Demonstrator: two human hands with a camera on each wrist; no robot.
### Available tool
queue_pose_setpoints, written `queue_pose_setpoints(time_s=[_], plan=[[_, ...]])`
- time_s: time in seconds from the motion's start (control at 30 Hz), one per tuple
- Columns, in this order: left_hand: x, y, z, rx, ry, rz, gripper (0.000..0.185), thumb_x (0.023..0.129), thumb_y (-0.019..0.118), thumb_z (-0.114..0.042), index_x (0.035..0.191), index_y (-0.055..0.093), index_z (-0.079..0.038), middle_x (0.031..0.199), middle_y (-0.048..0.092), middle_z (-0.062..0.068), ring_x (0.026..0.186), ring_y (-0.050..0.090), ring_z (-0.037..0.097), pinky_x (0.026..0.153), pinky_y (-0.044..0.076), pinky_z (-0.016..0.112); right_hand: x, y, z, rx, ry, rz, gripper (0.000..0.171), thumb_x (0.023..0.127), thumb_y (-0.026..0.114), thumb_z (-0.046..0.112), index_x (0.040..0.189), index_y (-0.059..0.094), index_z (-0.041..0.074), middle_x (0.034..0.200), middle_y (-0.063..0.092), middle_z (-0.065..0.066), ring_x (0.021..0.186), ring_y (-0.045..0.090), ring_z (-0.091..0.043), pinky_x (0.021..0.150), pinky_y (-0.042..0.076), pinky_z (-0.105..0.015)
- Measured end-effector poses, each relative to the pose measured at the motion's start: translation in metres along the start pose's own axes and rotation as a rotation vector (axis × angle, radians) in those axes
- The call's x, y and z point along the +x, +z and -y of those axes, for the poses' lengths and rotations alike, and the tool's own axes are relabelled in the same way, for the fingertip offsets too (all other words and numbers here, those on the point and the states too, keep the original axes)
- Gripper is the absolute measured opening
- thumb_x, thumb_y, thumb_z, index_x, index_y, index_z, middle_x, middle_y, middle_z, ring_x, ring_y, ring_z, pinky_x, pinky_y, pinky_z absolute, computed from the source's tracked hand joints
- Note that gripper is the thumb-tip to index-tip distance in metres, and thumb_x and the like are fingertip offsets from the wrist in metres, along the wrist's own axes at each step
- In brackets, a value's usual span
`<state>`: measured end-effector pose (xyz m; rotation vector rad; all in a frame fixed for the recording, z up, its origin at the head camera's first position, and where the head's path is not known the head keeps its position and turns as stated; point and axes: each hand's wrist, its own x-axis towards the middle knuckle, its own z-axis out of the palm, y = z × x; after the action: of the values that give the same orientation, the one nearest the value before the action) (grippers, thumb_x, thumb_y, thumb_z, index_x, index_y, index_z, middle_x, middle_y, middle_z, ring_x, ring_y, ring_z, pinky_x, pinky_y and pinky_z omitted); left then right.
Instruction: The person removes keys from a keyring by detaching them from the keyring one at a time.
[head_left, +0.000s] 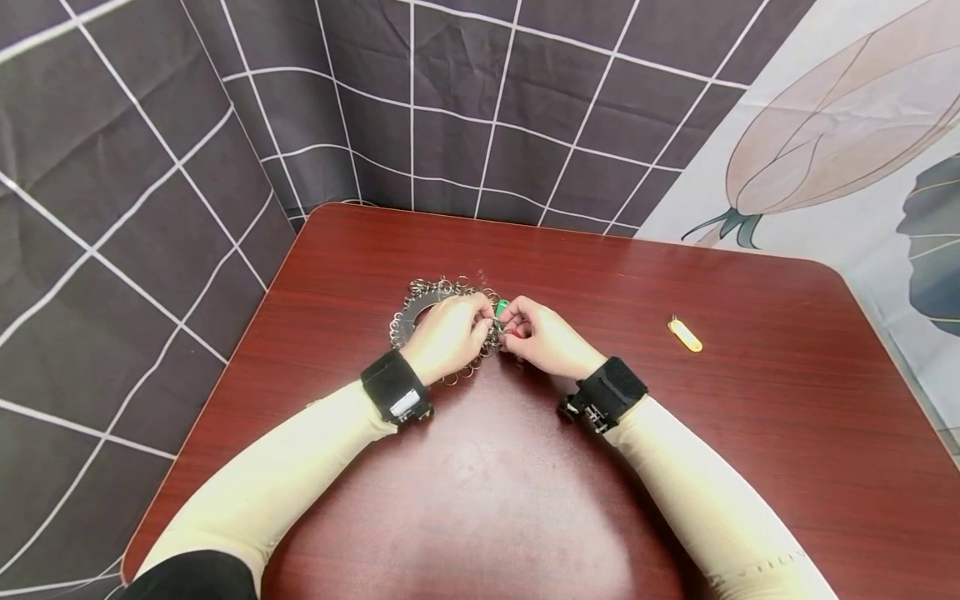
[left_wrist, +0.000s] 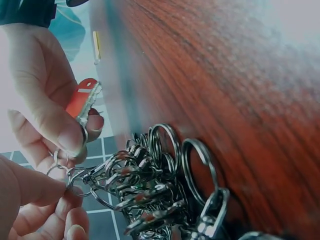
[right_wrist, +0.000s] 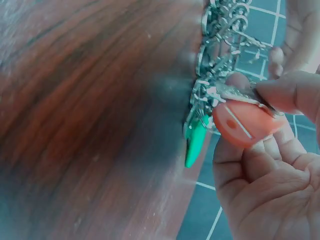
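Note:
My left hand [head_left: 448, 332] pinches a small metal key ring [left_wrist: 76, 186] between thumb and fingers, at the right side of a round bunch of linked rings and clasps [left_wrist: 150, 190]. Close beside it, my right hand [head_left: 553, 340] grips a silver key [left_wrist: 90, 102] together with a red key tag [right_wrist: 242, 122]. Thin rings join near the fingertips of both hands. A green key tag [right_wrist: 197, 141] hangs at the bunch's edge by the right hand. Under my left hand, a grey flat ring-shaped holder [head_left: 409, 320] is partly hidden.
A yellow key tag [head_left: 685, 335] lies farther right on the red-brown wooden table [head_left: 480, 483]. Dark grid-patterned cloth [head_left: 450, 75] hangs behind and to the left. A flower-print cloth [head_left: 832, 158] hangs at the right.

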<state>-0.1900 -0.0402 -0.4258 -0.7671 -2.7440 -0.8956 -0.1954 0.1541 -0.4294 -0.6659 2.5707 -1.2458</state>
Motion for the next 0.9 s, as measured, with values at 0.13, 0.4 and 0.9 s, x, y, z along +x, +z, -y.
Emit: queue_pose_setpoints(time_s=[0.13,0.4,0.9], plan=[[-0.0001,-0.0001,0.0005,-0.013,0.000,0.014,0.005,0.089,0.061,-0.010,0.092,0.063,-0.012,0.076,0.059,-0.003,0.068,0.054,0.012,0.060,0.044,0.028,-0.0024,-0.0020,-0.0016,0.021,0.003,-0.005,0.012,0.089,0.066,0.007,0.099,0.060,0.009,0.079,0.063,-0.002,0.070,0.060,-0.019,0.060,0.048,-0.026],[0.0000,0.0019,0.0018,-0.095,-0.063,0.069,0.009,0.087,0.062,-0.011,0.096,0.061,-0.014,0.080,0.062,-0.005,0.072,0.058,0.007,0.064,0.048,0.024,-0.0044,-0.0041,-0.0060,0.115,-0.021,-0.028,0.008,0.090,0.069,0.013,0.094,0.062,0.009,0.078,0.067,-0.003,0.070,0.065,-0.031,0.059,0.051,-0.028],[0.0022,0.0043,0.0035,-0.095,-0.073,0.092,0.005,0.088,0.065,-0.017,0.093,0.064,-0.015,0.079,0.062,-0.007,0.073,0.057,0.006,0.066,0.047,0.024,-0.0056,-0.0054,-0.0063,0.091,-0.049,-0.054,0.006,0.092,0.067,0.016,0.093,0.065,0.011,0.078,0.067,-0.003,0.074,0.066,-0.025,0.061,0.049,-0.026]])
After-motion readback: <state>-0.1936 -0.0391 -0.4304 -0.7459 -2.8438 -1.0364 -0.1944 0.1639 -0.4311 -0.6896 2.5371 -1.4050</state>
